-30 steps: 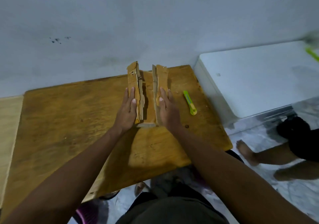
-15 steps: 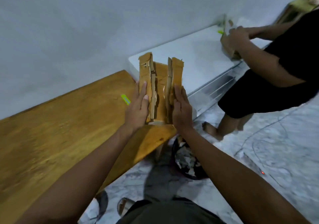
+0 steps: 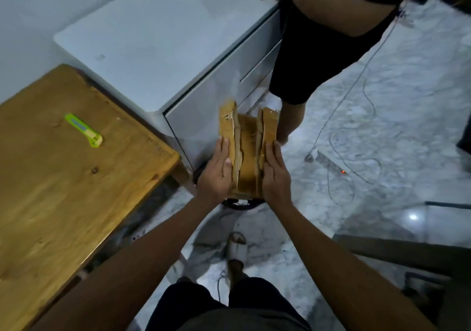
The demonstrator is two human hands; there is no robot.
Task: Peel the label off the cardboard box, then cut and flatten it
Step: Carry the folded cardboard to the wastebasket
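I hold the cut, folded cardboard box (image 3: 246,152) in the air, off the right end of the wooden table (image 3: 63,190) and over the floor. My left hand (image 3: 216,172) presses flat on its left flap, and my right hand (image 3: 275,175) presses on its right flap. The box's torn flaps stand up between my palms. A dark round bin (image 3: 237,203) shows just below the box, mostly hidden by it. On the table lies a green utility knife (image 3: 84,130), well left of both hands.
A white cabinet (image 3: 163,45) with drawers stands beyond the table. Another person in black clothes (image 3: 328,37) stands to the right of it, holding cardboard. A power strip (image 3: 328,162) and cables lie on the marble floor. A dark bench edge (image 3: 407,251) is at the lower right.
Both hands have carried the cardboard box off the table to the right, and it is now over the floor by the cabinet. The knife stayed on the table.
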